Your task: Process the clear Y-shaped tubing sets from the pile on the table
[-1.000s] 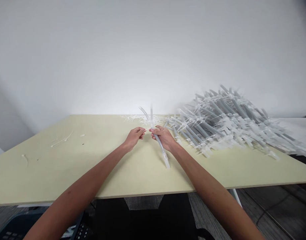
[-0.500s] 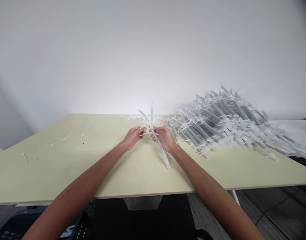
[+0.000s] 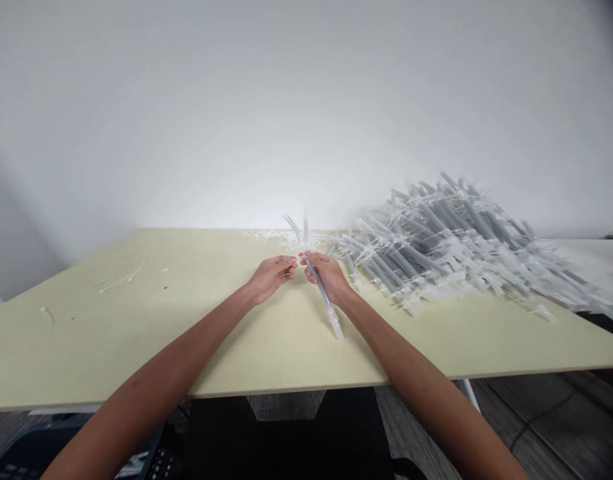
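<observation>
My right hand (image 3: 326,273) is closed around a translucent grey plastic tube (image 3: 322,291). The tube slants across my palm, its lower end capped by a clear, flat piece (image 3: 336,325) over the table. At the top, two tube arms fork apart above my fingers. Close beside it, my left hand (image 3: 273,277) pinches a thin white strip, which looks like a cable tie (image 3: 297,259), against the tube near the fork. Fingers hide most of that strip. Behind both hands lies a spread of thin white cable ties (image 3: 271,236).
A large heap of similar grey tubes with clear ends (image 3: 426,240) fills the table's right side against the wall. Several loose white ties (image 3: 123,280) lie on the left of the pale table (image 3: 211,360). A dark basket (image 3: 31,447) stands under the front edge.
My left hand has shifted slightly right, closer to the tube. My right fingers have closed more around the tube, and its forked top has turned slightly.
</observation>
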Available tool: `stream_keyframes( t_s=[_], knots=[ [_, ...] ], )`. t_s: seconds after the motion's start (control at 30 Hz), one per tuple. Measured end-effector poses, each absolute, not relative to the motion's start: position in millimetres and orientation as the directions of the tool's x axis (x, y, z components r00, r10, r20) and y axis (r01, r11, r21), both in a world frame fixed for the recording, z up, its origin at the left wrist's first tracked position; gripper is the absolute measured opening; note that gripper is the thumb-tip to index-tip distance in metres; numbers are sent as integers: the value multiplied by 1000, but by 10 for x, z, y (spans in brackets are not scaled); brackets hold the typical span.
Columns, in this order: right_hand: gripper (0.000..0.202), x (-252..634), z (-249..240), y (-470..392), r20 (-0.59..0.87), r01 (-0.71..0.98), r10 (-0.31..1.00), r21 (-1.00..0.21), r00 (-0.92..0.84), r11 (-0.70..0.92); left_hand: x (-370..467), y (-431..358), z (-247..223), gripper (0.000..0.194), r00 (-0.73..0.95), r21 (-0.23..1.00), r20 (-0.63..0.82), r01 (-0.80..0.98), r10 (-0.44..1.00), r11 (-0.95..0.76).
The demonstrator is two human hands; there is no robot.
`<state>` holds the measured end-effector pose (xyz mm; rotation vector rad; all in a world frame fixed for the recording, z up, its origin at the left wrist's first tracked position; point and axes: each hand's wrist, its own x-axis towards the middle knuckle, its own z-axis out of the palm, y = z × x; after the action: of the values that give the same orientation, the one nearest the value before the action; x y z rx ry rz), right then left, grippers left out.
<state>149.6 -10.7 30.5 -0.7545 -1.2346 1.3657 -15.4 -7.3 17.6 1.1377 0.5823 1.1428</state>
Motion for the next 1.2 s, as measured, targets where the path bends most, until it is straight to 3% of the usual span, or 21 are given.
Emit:
stream_keyframes(
  t_s=[0.2,0.6,0.77,1.03,1.2],
  knots=[
    [33,1487,263,-80,281,-177,951,-950,-132,256,-113,-100,160,23,392,904,171,-426,904,14],
    [36,1446,222,-70,315,-180,942,-939,-117,292,-69,-130,163,25,359,918,181,-395,916,-26],
    [36,1403,196,-97,344,-103,928,-938,-145,331,-43,-136,160,23,336,926,197,-373,921,-62],
    [43,1440,205,-82,262,-144,953,-960,-155,241,-83,-121,200,20,311,901,200,-431,929,-49],
    [26,1466,272,-112,272,-158,936,-958,-225,240,-70,-122,194,20,317,904,199,-424,927,-49]
  ],
)
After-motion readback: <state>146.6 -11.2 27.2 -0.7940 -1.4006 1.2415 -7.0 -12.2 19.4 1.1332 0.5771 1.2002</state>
